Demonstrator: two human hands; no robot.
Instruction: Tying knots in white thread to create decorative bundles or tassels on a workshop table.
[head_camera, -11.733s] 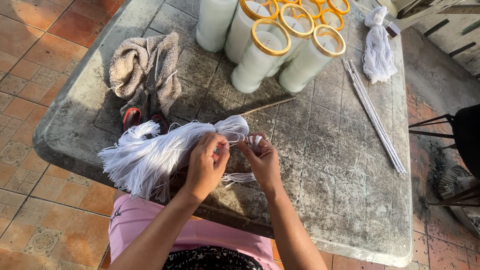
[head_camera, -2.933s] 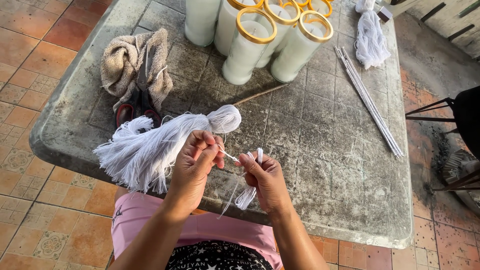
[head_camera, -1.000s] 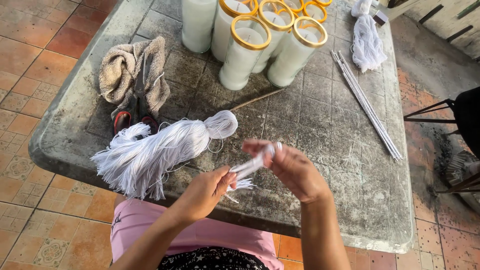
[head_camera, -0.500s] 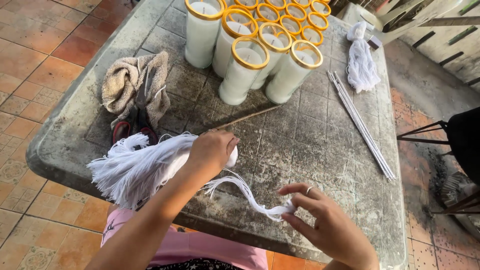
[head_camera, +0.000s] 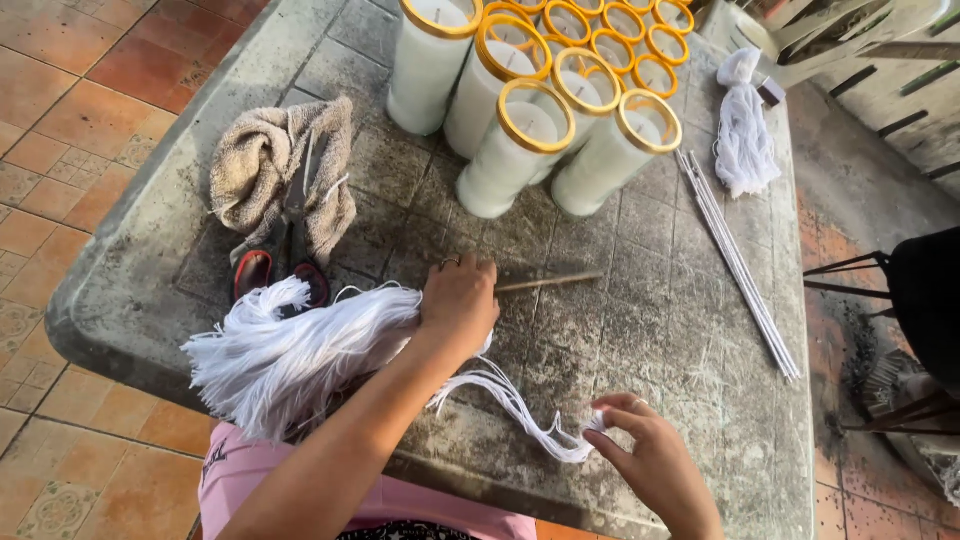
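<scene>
Left hand (head_camera: 458, 305) flat on string bundle (head_camera: 290, 355) near table (head_camera: 680, 330) front edge, fingers hidden; right hand (head_camera: 650, 455) pinching pulled strands (head_camera: 510, 400); scissors (head_camera: 285, 265) half-covered by towel (head_camera: 270, 170).

scissors (head_camera: 290, 240) half under towel (head_camera: 262, 170), candles (head_camera: 520, 60) cropped

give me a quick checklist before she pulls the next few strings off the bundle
1. Left hand pressing down on the string bundle: ok.
2. Right hand has a pinch grip on the end of the pulled strands: ok.
3. Strands run free from bundle to right hand, no visible snag: ok; how many strands there are: cannot tell.
4. Table bare in front of the right hand: ok.
5. Scissors close by, lying on the towel next to the bundle: ok.
6. Candle jars standing back from both hands: ok.
</scene>
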